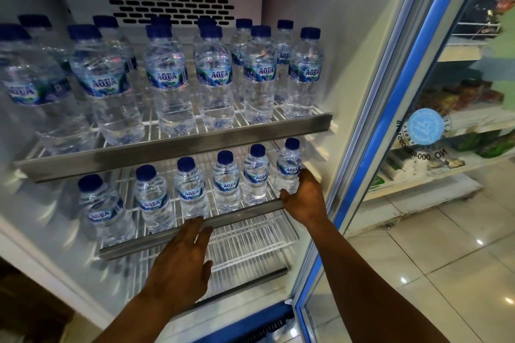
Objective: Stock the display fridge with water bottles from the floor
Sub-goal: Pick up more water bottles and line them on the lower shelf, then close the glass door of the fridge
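The right hand (305, 198) is closing its fingers around the rightmost small bottle (289, 166) at the middle shelf's (245, 211) front right corner. The left hand (182, 262) is lying open, fingertips touching that shelf's front rail, gripping nothing. Six small bottles are lining the front edge.

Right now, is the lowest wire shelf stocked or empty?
Empty: the lowest wire shelf shows bare white wires, no bottles on the visible part.

The leftmost water bottle (26, 86) is cut by the frame's left edge, rear bottles (284, 44) hide behind the front row, and shop goods (459, 97) behind the glass door (418, 147) blur.
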Demonstrator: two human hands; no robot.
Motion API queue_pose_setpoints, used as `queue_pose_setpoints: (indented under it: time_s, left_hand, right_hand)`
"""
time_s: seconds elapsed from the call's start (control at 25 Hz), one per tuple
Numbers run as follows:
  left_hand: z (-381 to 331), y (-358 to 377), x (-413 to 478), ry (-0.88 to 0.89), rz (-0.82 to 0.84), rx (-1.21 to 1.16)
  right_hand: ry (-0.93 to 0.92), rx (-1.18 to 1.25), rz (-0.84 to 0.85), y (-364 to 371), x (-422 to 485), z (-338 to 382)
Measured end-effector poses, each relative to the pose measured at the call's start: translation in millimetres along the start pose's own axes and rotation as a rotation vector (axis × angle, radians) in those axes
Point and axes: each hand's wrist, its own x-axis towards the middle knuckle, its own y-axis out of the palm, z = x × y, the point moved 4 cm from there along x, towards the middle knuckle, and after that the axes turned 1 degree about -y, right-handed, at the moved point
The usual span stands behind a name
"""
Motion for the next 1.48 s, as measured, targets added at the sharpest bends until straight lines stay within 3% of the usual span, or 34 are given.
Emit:
queue_pose_setpoints:
  time_s: [0.24, 0.48, 0.88, 1.16, 1.48]
  left_hand:
    - [-12, -10, -9, 0.039, 0.006, -0.104]
    - [-56, -29, -55, 0.231, 0.023, -0.229]
    - [-75, -33, -206, 0.416, 0.102, -0.415]
    - [-147, -47, -274, 0.471, 0.172, -0.556]
    - [-306, -86, -329, 0.524, 0.167, -0.677]
  right_hand:
    - [-0.037, -0.078, -0.043, -18, -58, 6]
    - [-0.022, -0.149, 0.164, -53, -166, -1]
    - [0.122, -0.274, -0.022, -142, -373, 48]
    - [0.003, -0.462, -0.486, -274, -451, 89]
    - [-0.229, -0.555, -0.739, -375, -489, 115]
